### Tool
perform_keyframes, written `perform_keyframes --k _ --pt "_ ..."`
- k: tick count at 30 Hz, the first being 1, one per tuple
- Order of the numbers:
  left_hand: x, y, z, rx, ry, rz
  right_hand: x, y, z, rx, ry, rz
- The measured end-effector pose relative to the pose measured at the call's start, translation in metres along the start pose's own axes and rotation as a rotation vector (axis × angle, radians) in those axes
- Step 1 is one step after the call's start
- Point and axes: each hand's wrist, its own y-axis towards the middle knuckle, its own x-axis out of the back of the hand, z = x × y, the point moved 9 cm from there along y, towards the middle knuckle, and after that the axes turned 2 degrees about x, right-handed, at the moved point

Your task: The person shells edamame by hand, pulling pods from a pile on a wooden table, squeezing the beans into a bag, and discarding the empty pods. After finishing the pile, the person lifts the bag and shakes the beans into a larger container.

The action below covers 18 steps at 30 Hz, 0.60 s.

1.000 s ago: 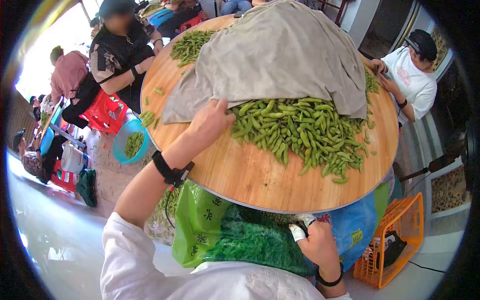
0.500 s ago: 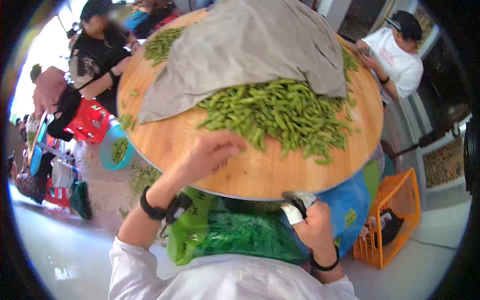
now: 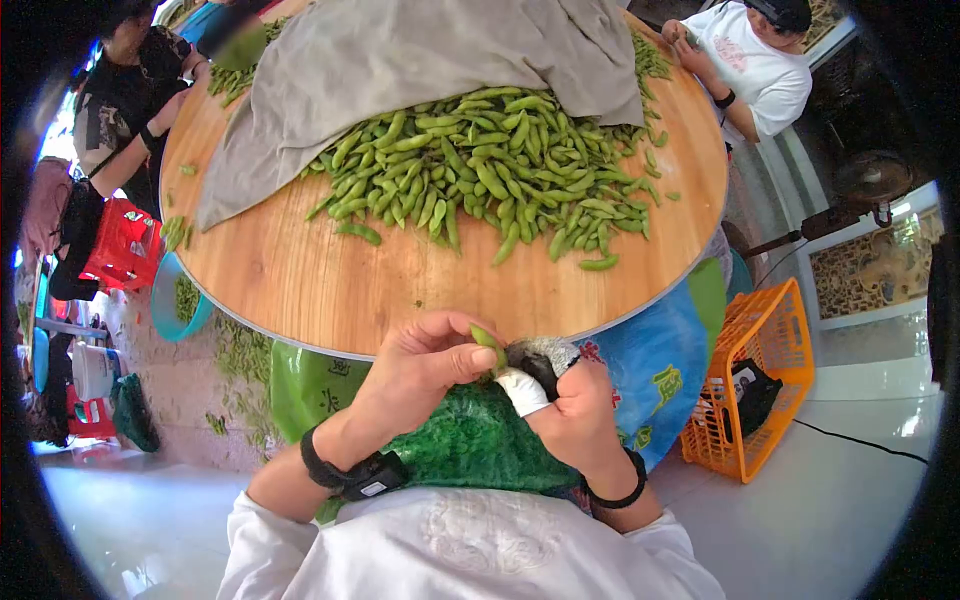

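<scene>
My left hand pinches a green soybean pod between thumb and fingertips, just beyond the near edge of the table. Close against it is my right hand, its fingers curled in; the thumb has a white wrap and a dark and grey covering is on the fingers. The pod's lower end meets the tip of the wrapped thumb. Whatever lies between the right thumb and fingers is hidden. Beneath both hands is a green mesh bag. A heap of soybean pods lies on the round wooden table.
A grey cloth covers the back of the heap. An orange crate stands on the floor at right, with a fan beyond. At left are a turquoise basin and a red crate. Two people sit across the table.
My left hand has come back from the heap toward my right hand and now holds a pod. The view has shifted, and the hands now meet beyond the table's edge.
</scene>
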Motion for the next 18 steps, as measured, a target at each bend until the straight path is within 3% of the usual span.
perform_keyframes --k 2,4,10,18 --pt "-0.002 0.0 -0.008 -0.054 -0.035 0.023 -0.003 -0.002 -0.001 0.006 -0.046 0.039" --pt "-0.001 0.001 -0.012 -0.016 -0.007 0.008 -0.012 -0.004 -0.016 -0.191 0.25 0.145" --pt "0.003 0.005 -0.007 -0.038 0.041 0.012 -0.024 -0.008 -0.021 -0.204 0.376 0.288" --pt "0.004 0.002 -0.009 -0.125 -0.002 -0.032 -0.022 -0.005 -0.013 -0.126 0.149 0.23"
